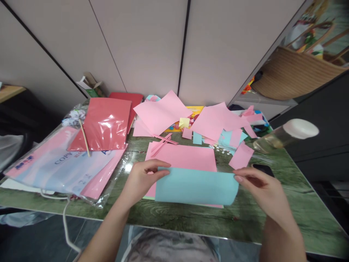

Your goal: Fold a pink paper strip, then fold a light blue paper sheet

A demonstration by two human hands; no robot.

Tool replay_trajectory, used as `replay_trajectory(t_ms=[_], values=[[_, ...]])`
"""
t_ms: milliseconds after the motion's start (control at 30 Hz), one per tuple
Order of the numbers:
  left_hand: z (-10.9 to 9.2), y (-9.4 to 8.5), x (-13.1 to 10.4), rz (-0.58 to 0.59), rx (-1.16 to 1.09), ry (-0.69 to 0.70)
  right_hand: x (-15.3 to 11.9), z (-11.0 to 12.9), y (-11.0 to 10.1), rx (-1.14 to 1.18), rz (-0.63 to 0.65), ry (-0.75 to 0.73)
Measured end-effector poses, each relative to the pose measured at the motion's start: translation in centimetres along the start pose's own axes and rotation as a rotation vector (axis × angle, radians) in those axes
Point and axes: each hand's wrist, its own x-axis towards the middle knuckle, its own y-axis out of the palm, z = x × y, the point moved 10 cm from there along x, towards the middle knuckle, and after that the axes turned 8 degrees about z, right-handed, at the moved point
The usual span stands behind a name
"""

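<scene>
A light blue sheet of paper point(195, 186) stretches between my two hands, its long top edge straight and its lower right corner curved. My left hand point(144, 178) pinches its upper left corner between thumb and fingers. At the upper right corner, my right hand point(260, 187) grips it the same way. Beneath and behind the blue sheet lies a stack of pink paper point(185, 156) on the table. Narrow folded pink strips point(161, 144) rest at the stack's back left corner. A small pink piece of paper point(241, 155) lies just beyond my right hand.
Large pink sheets point(163, 112) and paper scraps cover the table's back. To the left are a plastic copy-paper packet point(73, 163), a red packet point(107, 120) and a thin stick point(84, 137). A lidded bottle point(283, 136) and a dark phone point(262, 169) are on the right.
</scene>
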Motion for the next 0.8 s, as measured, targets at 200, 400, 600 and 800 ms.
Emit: replay_trajectory(t_ms=[200,400,600,800], values=[[1.5,1.2,2.8,0.093,0.085,0.054,3.4,0.1,2.6,-0.135,0.231,-0.148],[6.7,3.4,6.7,0.135,0.236,0.084,7.2,-1.6,7.7,-0.318,0.312,-0.347],[7.5,4.3,7.6,0.187,0.444,0.159,8.3,-1.9,11.0,-0.558,0.354,-0.516],[6.6,6.0,7.5,0.264,0.719,0.273,8.4,-1.4,12.4,-0.775,0.397,-0.622]])
